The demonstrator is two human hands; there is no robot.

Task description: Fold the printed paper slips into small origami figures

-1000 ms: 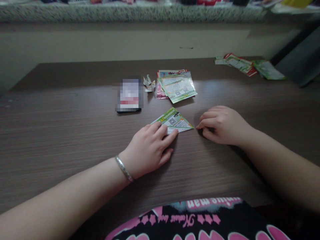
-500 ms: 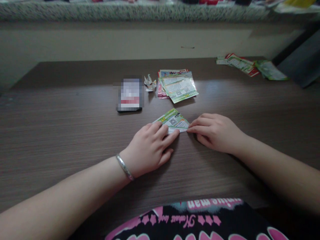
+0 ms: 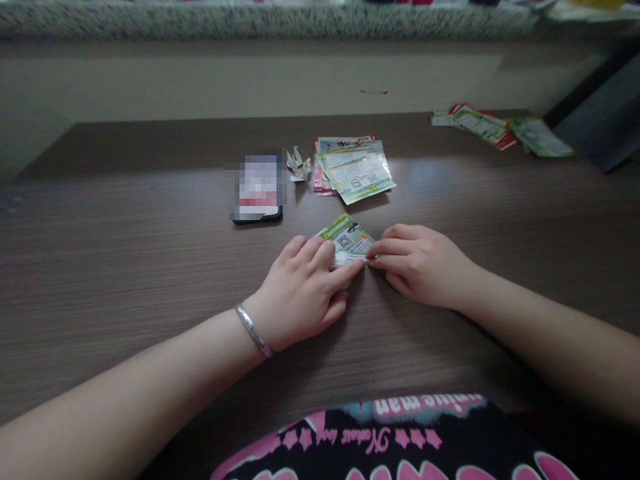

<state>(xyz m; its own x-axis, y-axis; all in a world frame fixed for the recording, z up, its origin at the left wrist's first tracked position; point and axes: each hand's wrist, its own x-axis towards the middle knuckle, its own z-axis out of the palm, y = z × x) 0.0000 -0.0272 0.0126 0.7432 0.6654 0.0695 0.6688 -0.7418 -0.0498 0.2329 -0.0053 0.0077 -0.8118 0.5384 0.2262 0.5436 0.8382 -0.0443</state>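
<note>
A green and white printed paper (image 3: 351,241), with a QR code on it, lies folded on the table in front of me. My left hand (image 3: 303,290) rests over its left part, index finger stretched along the near edge and thumb apart on the table. The other fingers of that hand bend down onto the paper and hide its left corner. At the right corner, my right hand (image 3: 423,267) pinches the paper between thumb and fingertips. A silver bracelet (image 3: 253,331) circles my left wrist.
Beyond the hands, a blurred-out phone-like object (image 3: 259,190), a small folded paper figure (image 3: 299,165) and a stack of printed papers (image 3: 357,173) stand on the brown table (image 3: 125,267). More leaflets (image 3: 485,127) lie far right, near a dark grey panel (image 3: 600,113).
My right hand has slid slightly left along the paper's right corner, and the left index finger reaches a little further right. The objects behind stay put.
</note>
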